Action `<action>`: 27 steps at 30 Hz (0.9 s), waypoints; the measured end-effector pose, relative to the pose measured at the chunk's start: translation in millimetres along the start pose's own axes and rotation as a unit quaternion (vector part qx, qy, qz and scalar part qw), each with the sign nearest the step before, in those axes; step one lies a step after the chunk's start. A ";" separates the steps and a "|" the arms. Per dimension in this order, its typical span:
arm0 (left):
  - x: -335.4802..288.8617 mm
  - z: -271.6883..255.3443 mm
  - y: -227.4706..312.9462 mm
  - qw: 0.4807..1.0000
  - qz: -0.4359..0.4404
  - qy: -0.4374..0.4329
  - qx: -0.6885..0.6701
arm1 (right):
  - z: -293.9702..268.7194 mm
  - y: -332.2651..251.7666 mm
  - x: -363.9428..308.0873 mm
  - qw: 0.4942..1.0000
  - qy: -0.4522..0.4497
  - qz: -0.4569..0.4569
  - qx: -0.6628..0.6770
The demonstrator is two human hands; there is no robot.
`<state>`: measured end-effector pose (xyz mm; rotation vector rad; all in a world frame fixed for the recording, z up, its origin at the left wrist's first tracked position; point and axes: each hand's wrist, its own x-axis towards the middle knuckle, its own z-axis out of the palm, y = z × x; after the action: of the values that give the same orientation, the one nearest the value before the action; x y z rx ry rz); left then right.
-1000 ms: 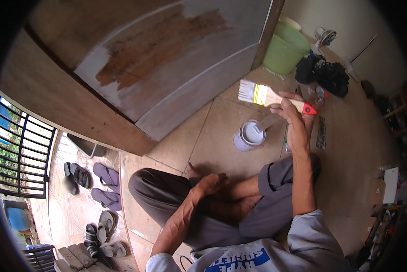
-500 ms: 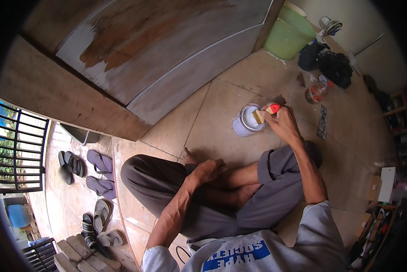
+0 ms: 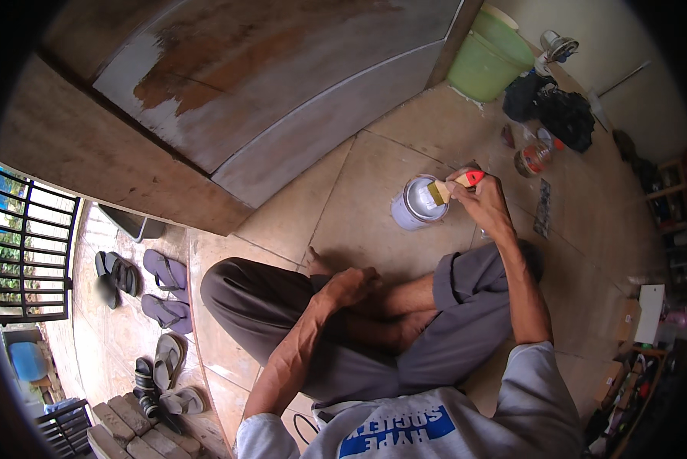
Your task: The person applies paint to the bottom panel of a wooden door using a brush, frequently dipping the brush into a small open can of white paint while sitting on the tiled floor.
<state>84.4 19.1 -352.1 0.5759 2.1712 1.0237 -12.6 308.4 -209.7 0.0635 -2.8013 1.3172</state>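
My right hand (image 3: 482,205) is closed round the handle of a paintbrush (image 3: 440,192) with a red-tipped wooden handle. Its pale, paint-coated bristles are over the mouth of a paint can (image 3: 412,217), which stands on the tiles and holds white or light grey paint. Whether the bristles touch the can's rim, I cannot tell. My left hand (image 3: 352,286) rests by my crossed legs with its fingers curled in, and nothing shows in it. Ahead at the upper left, a wooden door panel (image 3: 282,153) has greyish-white paint over much of it and a bare brown patch.
Beyond the can are a green bucket (image 3: 490,57), black plastic bags (image 3: 561,111), a plastic bottle (image 3: 532,159) and a dark strip (image 3: 543,206). Several sandals (image 3: 167,275) and bricks (image 3: 133,424) lie at left, near a barred gate (image 3: 30,245). Cluttered shelves (image 3: 657,352) line the right side.
The paintbrush has shifted slightly to the right and up in my right hand, its handle tip now farther from the can. My left hand stays in place.
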 end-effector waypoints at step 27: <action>-2.4 -6.1 8.8 1.000 -0.008 0.004 -0.006 | -23.2 -9.3 -43.3 0.994 -0.079 -0.060 0.035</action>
<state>82.6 19.8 -341.3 0.5492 2.1721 1.0312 31.7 321.1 -190.3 0.3473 -2.8253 1.4401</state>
